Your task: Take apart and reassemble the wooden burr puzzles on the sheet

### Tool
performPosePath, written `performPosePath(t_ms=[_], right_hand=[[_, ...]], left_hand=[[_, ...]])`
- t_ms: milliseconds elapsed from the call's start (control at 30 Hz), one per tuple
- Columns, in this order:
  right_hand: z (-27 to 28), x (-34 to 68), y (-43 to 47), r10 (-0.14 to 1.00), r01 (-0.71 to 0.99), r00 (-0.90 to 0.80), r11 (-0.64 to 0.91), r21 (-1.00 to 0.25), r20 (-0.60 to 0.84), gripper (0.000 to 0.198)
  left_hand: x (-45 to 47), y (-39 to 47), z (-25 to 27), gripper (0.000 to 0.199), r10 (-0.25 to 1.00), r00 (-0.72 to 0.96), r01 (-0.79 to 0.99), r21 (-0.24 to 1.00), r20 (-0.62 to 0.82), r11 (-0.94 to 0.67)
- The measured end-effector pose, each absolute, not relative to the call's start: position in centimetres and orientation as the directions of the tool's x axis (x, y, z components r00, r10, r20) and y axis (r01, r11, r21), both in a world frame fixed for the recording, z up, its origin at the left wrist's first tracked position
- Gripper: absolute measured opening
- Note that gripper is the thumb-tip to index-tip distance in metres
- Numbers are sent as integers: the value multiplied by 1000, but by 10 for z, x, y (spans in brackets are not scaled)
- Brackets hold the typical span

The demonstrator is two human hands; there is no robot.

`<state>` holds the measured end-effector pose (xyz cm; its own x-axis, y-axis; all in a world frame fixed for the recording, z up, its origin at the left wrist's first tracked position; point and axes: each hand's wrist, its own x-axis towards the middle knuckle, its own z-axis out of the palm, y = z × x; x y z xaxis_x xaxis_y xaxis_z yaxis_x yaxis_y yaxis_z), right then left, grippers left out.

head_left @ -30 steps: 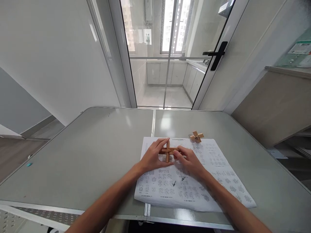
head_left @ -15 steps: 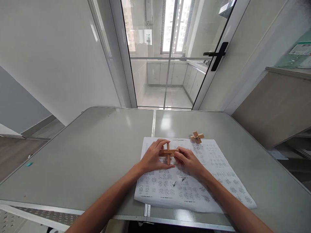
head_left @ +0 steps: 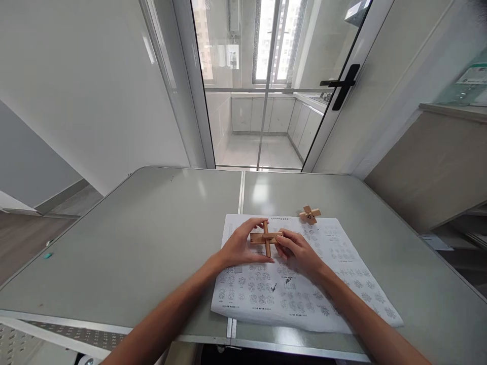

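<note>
Between my two hands is a wooden interlocking puzzle (head_left: 258, 238), its pieces crossing in a plus shape. My left hand (head_left: 243, 244) spans the upright piece, fingers at its top end and thumb at its bottom end. With thumb and fingers, my right hand (head_left: 296, 250) pinches the right end of the crosswise piece. Beneath both hands lies a large printed sheet (head_left: 262, 319) covered in small line drawings. A second wooden puzzle (head_left: 310, 215), cross-shaped with a dark mark on it, rests at the sheet's far edge.
The grey-green table (head_left: 152, 228) has a metal seam down its middle. On its left edge lies a small teal object (head_left: 47, 256). Beyond the far edge stands a glass door with a black handle (head_left: 344, 87). A wooden shelf unit (head_left: 437, 167) borders the right side.
The held puzzle has turned slightly: its upright piece leans more, and the broad face of the crosswise piece shows more. Both hands keep their hold.
</note>
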<state>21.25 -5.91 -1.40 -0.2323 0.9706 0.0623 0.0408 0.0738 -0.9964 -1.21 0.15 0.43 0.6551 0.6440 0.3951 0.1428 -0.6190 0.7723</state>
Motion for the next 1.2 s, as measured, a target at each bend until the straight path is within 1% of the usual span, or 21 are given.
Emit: performPosePath(t_ms=[267,400,600,800,1033,1200], right_hand=[[-13,211,-60,968,42,-239,88,-995,76,39],[-13,210,-60,970,-1,-235,68,-998,66,39],[-14,212,-58,976,-42,-209,45,-998,53,40],[-16,213,-58,976,-85,-214,18,-996,36,40],[-15,212,-58,977,-83,-213,13,-996,31,42],[-12,211,-58,984,-89,-175,25,-996,40,42]], left_hand=[[-12,1,2,99,667,633,155,780,393,-606],[-11,0,3,96,671,638,163,785,379,-598],[-13,2,4,94,681,611,167,774,405,-610],[-13,2,3,94,676,616,165,772,405,-613],[-14,1,6,94,677,621,160,782,395,-603],[-15,3,10,94,672,644,171,787,367,-593]])
